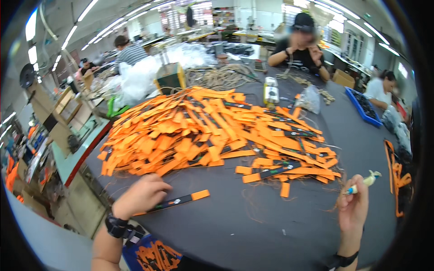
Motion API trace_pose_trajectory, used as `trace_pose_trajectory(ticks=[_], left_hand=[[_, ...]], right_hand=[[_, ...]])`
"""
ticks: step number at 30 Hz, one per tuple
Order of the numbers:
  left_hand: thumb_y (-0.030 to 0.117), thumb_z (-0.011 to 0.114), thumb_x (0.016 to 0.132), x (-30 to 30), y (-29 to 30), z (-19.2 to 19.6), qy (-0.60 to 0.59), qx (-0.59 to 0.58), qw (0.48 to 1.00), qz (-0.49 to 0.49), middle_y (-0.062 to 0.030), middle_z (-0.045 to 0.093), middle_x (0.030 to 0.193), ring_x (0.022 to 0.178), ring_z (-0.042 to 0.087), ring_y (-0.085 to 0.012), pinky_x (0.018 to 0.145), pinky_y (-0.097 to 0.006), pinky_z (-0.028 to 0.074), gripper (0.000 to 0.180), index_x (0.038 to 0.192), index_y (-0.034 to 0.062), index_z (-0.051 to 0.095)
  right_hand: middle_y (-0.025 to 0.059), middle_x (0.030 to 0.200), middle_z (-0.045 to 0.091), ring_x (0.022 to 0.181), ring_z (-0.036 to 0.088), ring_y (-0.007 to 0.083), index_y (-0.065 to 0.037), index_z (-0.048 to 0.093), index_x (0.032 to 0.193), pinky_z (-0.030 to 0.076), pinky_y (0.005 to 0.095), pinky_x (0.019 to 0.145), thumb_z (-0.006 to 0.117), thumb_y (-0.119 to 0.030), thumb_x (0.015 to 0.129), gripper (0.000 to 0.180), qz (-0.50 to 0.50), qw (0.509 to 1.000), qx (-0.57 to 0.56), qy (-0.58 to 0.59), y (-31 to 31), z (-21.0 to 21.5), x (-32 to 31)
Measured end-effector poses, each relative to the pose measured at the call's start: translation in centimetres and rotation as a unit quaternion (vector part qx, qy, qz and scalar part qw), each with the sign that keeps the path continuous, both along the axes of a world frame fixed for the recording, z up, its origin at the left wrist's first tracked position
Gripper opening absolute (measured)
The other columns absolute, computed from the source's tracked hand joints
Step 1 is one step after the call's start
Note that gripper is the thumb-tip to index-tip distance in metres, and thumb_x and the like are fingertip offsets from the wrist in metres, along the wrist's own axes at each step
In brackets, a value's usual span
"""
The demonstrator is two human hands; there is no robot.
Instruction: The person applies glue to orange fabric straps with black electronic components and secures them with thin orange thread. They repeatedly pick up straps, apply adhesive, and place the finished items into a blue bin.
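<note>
a large workshop: rows of ceiling strip lights (113, 22), far windows (357, 43), shelving (224, 16), a dark grey surface (253, 226).

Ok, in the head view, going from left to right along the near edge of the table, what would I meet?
Left hand → orange and black strap under its fingers → loose brown threads → right hand holding a small pale tool.
</note>
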State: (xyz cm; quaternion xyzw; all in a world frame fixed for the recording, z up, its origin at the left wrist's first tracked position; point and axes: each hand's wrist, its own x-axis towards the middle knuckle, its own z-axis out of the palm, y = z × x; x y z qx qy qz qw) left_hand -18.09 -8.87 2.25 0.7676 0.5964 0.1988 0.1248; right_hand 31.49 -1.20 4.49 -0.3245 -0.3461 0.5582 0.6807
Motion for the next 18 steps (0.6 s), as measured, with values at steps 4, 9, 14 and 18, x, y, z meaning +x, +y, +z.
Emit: trace_pose_trajectory(ticks=[4, 9, 14, 18], left_hand=[[0.014, 0.073, 0.079, 0.3, -1.0, 2.6, 0.331, -0.099, 0.928, 0.137, -0.0143, 0.064, 0.093, 0.091, 0.064, -0.0332, 0.079, -0.043, 0.052, 0.024, 0.1, 0.0032, 0.069], [0.013, 0.071, 0.084, 10.1, 4.5, 4.3, 0.09, 0.004, 0.987, -0.137, -0.0122, 0.066, 0.102, 0.096, 0.064, -0.0321, 0.084, -0.04, 0.052, 0.028, 0.11, 0.0039, 0.067], [0.016, 0.071, 0.086, 19.1, 12.6, 0.0, 0.074, 0.095, 0.981, -0.154, -0.0129, 0.061, 0.096, 0.094, 0.062, -0.0321, 0.08, -0.04, 0.052, 0.024, 0.104, 0.0019, 0.064], [0.02, 0.074, 0.083, 21.5, 15.0, -2.5, 0.133, 0.105, 0.98, -0.105, -0.0122, 0.061, 0.095, 0.092, 0.063, -0.032, 0.077, -0.04, 0.051, 0.025, 0.097, 0.002, 0.063]], right_hand=[[-0.0016, 0.062, 0.048, 0.051, 0.05, 0.0096, -0.009, 0.052, 0.086, 0.04, 0.0229, 0.044, 0.058, -0.024, 0.098, 0.019, -0.023, 1.0, -0.004, -0.006, -0.3, 0.6, 0.9], [-0.0003, 0.063, 0.049, 0.053, 0.051, 0.0111, -0.008, 0.054, 0.087, 0.042, 0.0236, 0.047, 0.058, -0.023, 0.097, 0.018, -0.018, 0.999, -0.011, 0.039, -0.1, 0.5, 1.7], [0.0015, 0.063, 0.055, 0.05, 0.056, 0.0126, -0.007, 0.056, 0.087, 0.041, 0.0234, 0.042, 0.06, -0.021, 0.096, 0.017, -0.042, 0.999, -0.012, -0.004, -0.6, -1.1, 1.4], [0.0017, 0.06, 0.055, 0.048, 0.057, 0.0125, -0.007, 0.056, 0.087, 0.041, 0.0231, 0.041, 0.061, -0.02, 0.096, 0.016, -0.056, 0.997, -0.025, -0.053, -0.5, -2.1, 1.8]])
